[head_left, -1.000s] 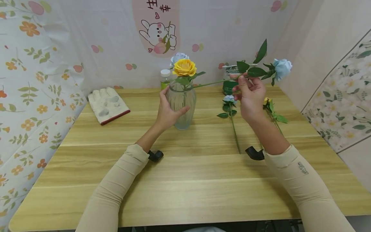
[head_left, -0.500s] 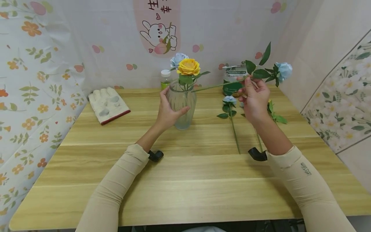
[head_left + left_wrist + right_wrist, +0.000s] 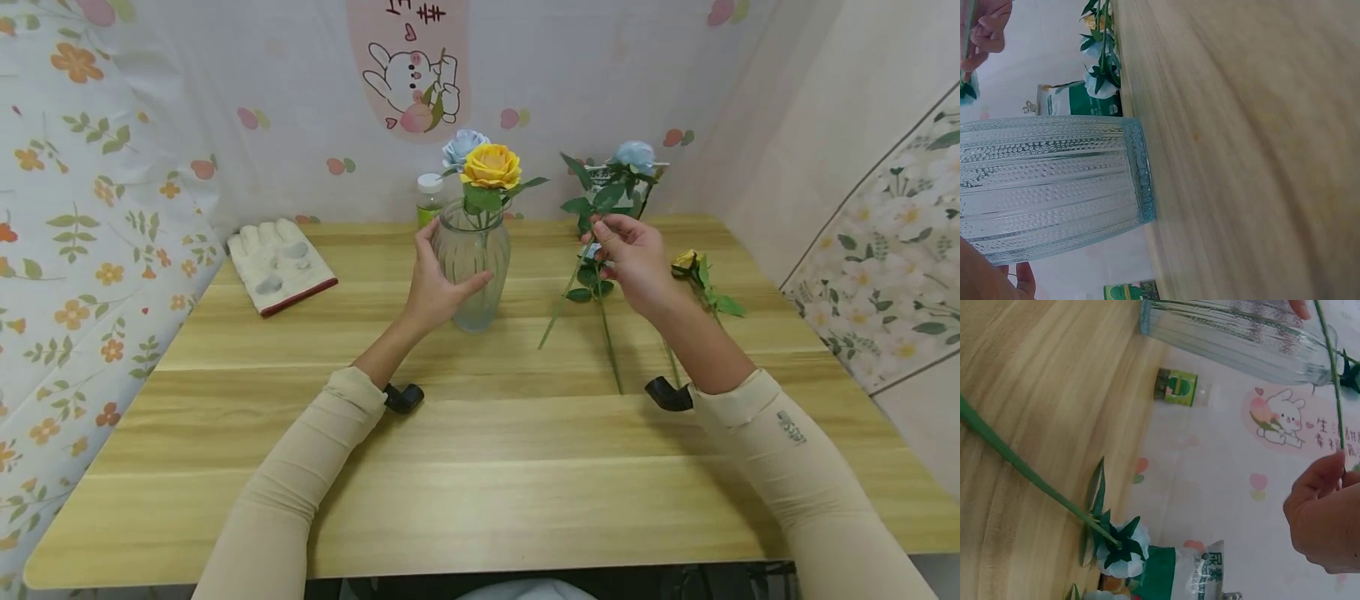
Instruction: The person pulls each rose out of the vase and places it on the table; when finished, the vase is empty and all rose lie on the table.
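Observation:
My left hand (image 3: pixel 442 292) grips a clear ribbed glass vase (image 3: pixel 480 283) by its left side, thumb across the front. The vase stands upright on the table and holds a yellow rose (image 3: pixel 491 167) and a light blue rose (image 3: pixel 463 148). To the right of the vase, my right hand (image 3: pixel 637 258) pinches the stem of another light blue rose (image 3: pixel 634 157). Its bloom points up and its bare stem (image 3: pixel 557 312) slants down to the left, apart from the vase. The right wrist view shows the fingers around the green stem (image 3: pixel 1333 381).
Below the right hand lies a blue rose (image 3: pixel 609 350), with a yellow rose (image 3: pixel 703 283) farther right. A green-and-white bag (image 3: pixel 1191 572) stands at the back, partly hidden. A white-capped bottle (image 3: pixel 430 200) is behind the vase; a work glove (image 3: pixel 279 265) lies at left.
The right hand has turned the held blue rose from nearly level, stem end by the vase rim, to bloom-up with its stem end lowered. The left hand keeps its grip on the vase.

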A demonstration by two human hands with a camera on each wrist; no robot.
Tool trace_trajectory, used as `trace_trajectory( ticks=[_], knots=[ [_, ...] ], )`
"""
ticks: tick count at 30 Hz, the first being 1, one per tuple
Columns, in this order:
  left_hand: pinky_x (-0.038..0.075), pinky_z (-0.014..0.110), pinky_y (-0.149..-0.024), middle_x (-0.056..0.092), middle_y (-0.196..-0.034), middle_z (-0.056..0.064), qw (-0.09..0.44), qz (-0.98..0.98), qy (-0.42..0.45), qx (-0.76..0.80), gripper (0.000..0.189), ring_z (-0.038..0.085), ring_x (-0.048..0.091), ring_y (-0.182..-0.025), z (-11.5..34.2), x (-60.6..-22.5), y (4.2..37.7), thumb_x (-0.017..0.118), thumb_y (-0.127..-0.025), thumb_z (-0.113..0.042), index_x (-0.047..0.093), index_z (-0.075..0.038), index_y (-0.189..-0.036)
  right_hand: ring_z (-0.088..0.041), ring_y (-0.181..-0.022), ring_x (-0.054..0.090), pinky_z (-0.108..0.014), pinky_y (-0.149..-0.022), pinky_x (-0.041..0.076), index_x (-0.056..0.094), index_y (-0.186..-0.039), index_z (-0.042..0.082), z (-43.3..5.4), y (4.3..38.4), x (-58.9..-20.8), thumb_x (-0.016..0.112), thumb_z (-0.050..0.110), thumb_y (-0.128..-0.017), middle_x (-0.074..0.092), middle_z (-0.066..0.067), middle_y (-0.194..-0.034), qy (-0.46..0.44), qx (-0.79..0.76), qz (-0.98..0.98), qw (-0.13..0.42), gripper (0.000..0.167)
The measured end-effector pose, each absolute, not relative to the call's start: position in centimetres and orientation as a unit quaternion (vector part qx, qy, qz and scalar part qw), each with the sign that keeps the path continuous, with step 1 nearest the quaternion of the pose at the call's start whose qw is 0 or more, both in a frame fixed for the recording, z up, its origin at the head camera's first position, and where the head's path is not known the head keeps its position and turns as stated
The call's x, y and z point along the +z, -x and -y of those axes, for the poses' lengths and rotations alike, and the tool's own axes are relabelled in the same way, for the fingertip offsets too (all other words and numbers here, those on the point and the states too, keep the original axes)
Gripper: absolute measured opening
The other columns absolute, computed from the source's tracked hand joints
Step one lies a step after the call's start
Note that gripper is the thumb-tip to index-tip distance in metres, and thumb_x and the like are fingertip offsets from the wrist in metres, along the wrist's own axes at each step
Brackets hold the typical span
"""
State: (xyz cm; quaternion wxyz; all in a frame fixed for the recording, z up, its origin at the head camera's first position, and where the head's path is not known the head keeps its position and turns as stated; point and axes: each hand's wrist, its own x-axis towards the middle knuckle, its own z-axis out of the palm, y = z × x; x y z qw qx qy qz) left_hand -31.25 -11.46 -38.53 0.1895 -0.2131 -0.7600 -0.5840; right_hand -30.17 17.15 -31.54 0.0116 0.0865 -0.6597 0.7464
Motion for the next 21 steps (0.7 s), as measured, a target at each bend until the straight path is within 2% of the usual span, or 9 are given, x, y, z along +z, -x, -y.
trace_trajectory(
  ticks=[3,6,14,21],
  knots=[
    [0.033,0.038,-0.110,0.031,-0.151,0.009,0.191,0.757,0.214,-0.587,0.109,0.018,0.037,-0.135,11.5,-38.5,31.3,0.080,-0.075,-0.055,0.014,-0.011,-0.150,-0.010,-0.065,0.052,-0.021,-0.047,0.044,0.059,-0.117,0.004,-16.9,30.4,-31.8,0.058,0.022,-0.100,0.070,0.005,-0.088,-0.079,0.713,0.697,-0.021,0.024],
    [0.029,0.038,-0.113,0.027,-0.153,0.010,0.186,0.762,0.208,-0.584,0.109,0.017,0.033,-0.139,11.5,-38.4,31.3,0.081,-0.076,-0.053,0.013,-0.011,-0.150,-0.010,-0.065,0.054,-0.022,-0.049,0.045,0.058,-0.120,0.003,-16.7,30.7,-32.1,0.057,0.022,-0.101,0.070,0.005,-0.090,-0.070,0.681,0.728,-0.046,0.027],
    [0.023,0.038,-0.117,0.020,-0.158,0.012,0.179,0.774,0.194,-0.575,0.102,0.020,0.024,-0.145,11.3,-38.2,31.2,0.083,-0.081,-0.025,0.011,-0.008,-0.151,-0.010,-0.078,0.062,-0.026,-0.060,0.049,0.046,-0.139,-0.001,-16.7,31.3,-33.1,0.057,0.024,-0.102,0.072,0.010,-0.091,-0.068,0.615,0.777,-0.113,0.047],
    [0.025,0.041,-0.116,0.025,-0.153,0.019,0.175,0.766,0.200,-0.585,0.100,0.030,0.031,-0.140,11.1,-37.1,30.2,0.080,-0.080,-0.011,0.010,-0.001,-0.150,-0.009,-0.083,0.065,-0.027,-0.067,0.053,0.042,-0.144,-0.002,-16.5,31.3,-33.6,0.063,0.014,-0.098,0.069,0.012,-0.094,-0.081,0.588,0.793,-0.139,0.053]
  ],
)
